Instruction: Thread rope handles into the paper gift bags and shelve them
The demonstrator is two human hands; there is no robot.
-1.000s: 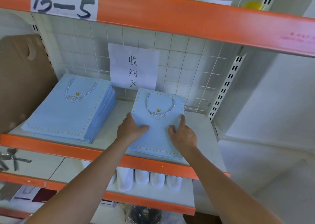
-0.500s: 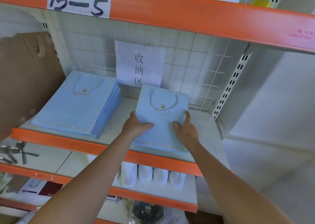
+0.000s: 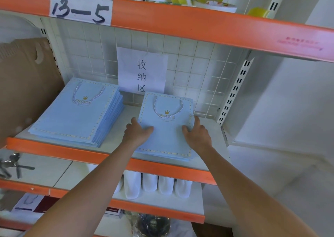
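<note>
A small stack of flat light-blue paper gift bags (image 3: 167, 133) lies on the white shelf (image 3: 130, 115), each with a gold crown print; the top one has a white rope handle (image 3: 168, 108) threaded. My left hand (image 3: 137, 132) grips the stack's left edge, thumb on top. My right hand (image 3: 197, 133) grips its right edge, thumb on top and fingers along the side. A taller stack of the same bags (image 3: 79, 112) lies to the left on the same shelf.
A paper sign (image 3: 141, 70) hangs on the wire grid behind the bags. A brown cardboard sheet (image 3: 27, 88) leans at the left. An orange beam (image 3: 162, 20) labelled 13-5 runs overhead. White cups (image 3: 157, 184) stand on the shelf below.
Both hands have slid the small stack slightly deeper onto the shelf, toward the grid. My grip on its two edges is unchanged.
</note>
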